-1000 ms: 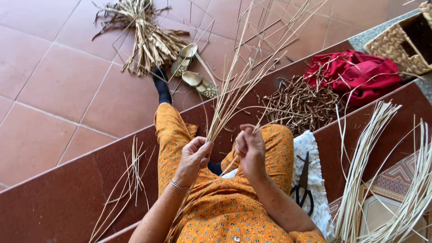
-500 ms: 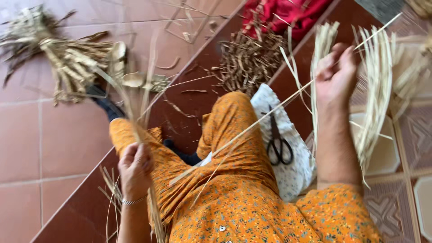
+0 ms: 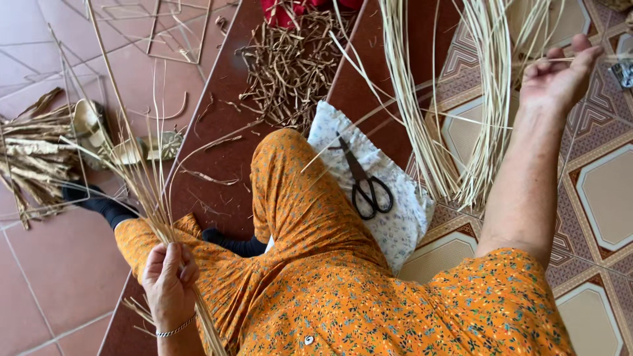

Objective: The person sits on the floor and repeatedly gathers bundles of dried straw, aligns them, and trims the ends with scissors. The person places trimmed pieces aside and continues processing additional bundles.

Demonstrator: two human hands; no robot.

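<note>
While left hand fingers grip straw bundle, right hand fingers pinch one reed strand.

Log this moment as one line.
left hand: grips bundle of thin tan reed stalks | right hand: pinches one pale reed strand | black scissors: on white floral cloth

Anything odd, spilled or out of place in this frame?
Mostly working mess: dark brown offcuts lie scattered over the red step, loose rather than piled. Black scissors lie on a white floral cloth close by the orange-clad knee. The left hand grips a bundle of stalks; the right hand pinches one pale strand. Nothing looks damaged.
</note>
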